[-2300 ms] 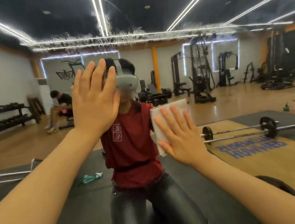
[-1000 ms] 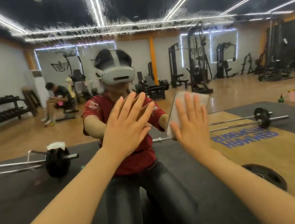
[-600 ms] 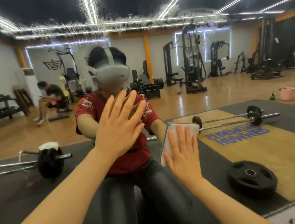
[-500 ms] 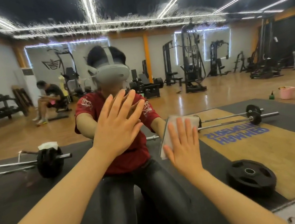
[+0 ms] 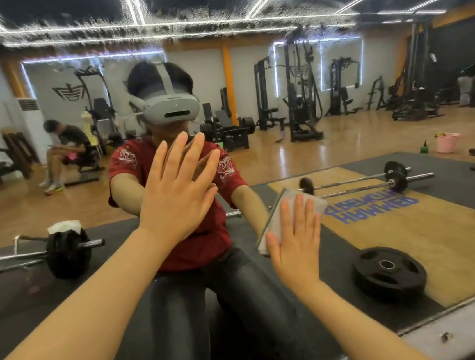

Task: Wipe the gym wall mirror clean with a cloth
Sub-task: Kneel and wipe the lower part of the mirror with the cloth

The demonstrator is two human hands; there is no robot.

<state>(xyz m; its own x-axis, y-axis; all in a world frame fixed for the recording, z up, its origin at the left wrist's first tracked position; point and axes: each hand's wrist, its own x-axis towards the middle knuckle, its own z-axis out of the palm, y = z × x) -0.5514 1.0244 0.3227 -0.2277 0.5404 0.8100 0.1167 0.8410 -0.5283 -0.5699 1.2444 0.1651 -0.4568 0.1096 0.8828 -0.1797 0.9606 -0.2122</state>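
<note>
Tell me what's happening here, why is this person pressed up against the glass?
A person kneeling close to a gym wall mirror is wiping it. The right hand presses a folded white cloth flat against the glass low down, fingers straight. The left hand rests open-palmed on the mirror higher up, seemingly as a brace. A band of spray droplets or streaks near the top of the glass is not yet wiped off.

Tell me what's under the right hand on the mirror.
A folded white cloth lies under the right hand, pressed flat to the mirror by straight fingers. Its top and left edges stick out; the part beneath the palm, and the glass behind it, are covered.
</note>
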